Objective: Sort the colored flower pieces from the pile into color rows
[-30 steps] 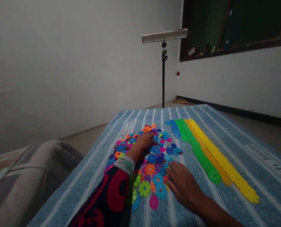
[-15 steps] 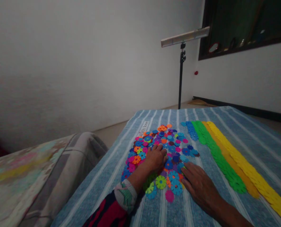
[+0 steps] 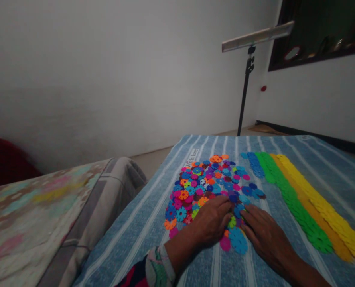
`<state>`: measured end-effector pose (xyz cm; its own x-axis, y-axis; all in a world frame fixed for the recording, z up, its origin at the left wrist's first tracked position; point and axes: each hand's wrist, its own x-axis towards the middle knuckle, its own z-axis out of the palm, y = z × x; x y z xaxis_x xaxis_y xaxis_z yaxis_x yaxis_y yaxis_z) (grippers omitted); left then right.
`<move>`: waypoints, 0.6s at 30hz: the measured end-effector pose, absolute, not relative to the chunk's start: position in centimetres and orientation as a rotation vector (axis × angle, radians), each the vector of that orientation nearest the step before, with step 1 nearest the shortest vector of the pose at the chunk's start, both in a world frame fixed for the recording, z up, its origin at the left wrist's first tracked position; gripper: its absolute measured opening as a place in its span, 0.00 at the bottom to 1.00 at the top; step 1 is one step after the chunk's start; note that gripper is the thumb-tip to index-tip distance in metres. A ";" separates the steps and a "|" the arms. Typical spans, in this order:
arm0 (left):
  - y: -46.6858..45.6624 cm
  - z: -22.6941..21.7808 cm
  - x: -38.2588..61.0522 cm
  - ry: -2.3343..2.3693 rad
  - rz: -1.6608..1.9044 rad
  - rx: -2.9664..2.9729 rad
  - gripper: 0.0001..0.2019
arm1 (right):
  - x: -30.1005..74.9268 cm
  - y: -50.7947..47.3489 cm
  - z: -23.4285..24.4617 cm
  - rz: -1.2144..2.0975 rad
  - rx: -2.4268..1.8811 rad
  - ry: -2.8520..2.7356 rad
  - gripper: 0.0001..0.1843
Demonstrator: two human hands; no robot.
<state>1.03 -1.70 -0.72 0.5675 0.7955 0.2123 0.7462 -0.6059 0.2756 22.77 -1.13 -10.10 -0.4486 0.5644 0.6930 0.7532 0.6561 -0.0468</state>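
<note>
A pile of flower-shaped plastic discs (image 3: 183, 194) in mixed colours lies on a striped blue cloth (image 3: 129, 243). My left hand (image 3: 213, 221) is on the near part of the pile, its fingers bent and close together. Whatever lies under those fingertips is hidden. At the pile's right edge rests my right hand (image 3: 265, 235), fingers stretched out and low, close to a light blue disc (image 3: 238, 240). A lime green disc (image 3: 231, 221) shows between the two hands. Overlapping discs form single-colour rows on the right: blue (image 3: 256, 165), green (image 3: 318, 238), orange (image 3: 333, 239) and yellow (image 3: 324, 202).
Left of the cloth-covered surface is another one under a patterned cover (image 3: 75, 199), with a dark red thing (image 3: 6, 163) behind it. A black stand (image 3: 243, 95) carrying a long pale bar (image 3: 258, 36) stands beyond the far edge, near the white wall (image 3: 120, 71).
My left hand has drawn back toward me and nearer my right hand, its fingers more bent. The right hand stays by the pile's edge. The view has turned slightly left.
</note>
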 end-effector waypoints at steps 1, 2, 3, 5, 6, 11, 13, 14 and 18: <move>-1.3 -0.7 0.7 1.410 0.496 2.620 0.13 | 22.8 -1.2 -10.0 -0.354 -1.015 -2.177 0.17; -0.8 -0.6 0.4 1.550 0.498 2.588 0.13 | 22.8 -1.2 -10.0 -0.357 -1.014 -2.175 0.17; -0.4 -0.5 0.0 1.711 0.480 2.542 0.13 | 22.8 -1.2 -10.0 -0.360 -1.011 -2.171 0.17; 0.4 -0.4 -0.7 1.997 0.391 2.416 0.16 | 22.8 -1.2 -9.9 -0.366 -1.000 -2.160 0.18; 0.7 -0.4 -1.0 2.080 0.334 2.356 0.18 | 22.8 -1.3 -9.9 -0.371 -0.997 -2.152 0.18; 0.7 -0.8 -0.7 1.834 0.218 2.425 0.23 | 22.6 -1.3 -9.9 -0.377 -1.021 -2.166 0.17; 0.2 -0.9 0.0 1.673 0.262 2.485 0.22 | 22.7 -1.3 -9.9 -0.369 -1.027 -2.182 0.17; 0.0 -0.9 0.3 1.615 0.288 2.491 0.21 | 22.7 -1.2 -9.9 -0.368 -1.026 -2.186 0.16; 0.0 -0.6 0.5 1.467 0.397 2.486 0.16 | 22.9 -1.2 -9.9 -0.371 -1.023 -2.194 0.17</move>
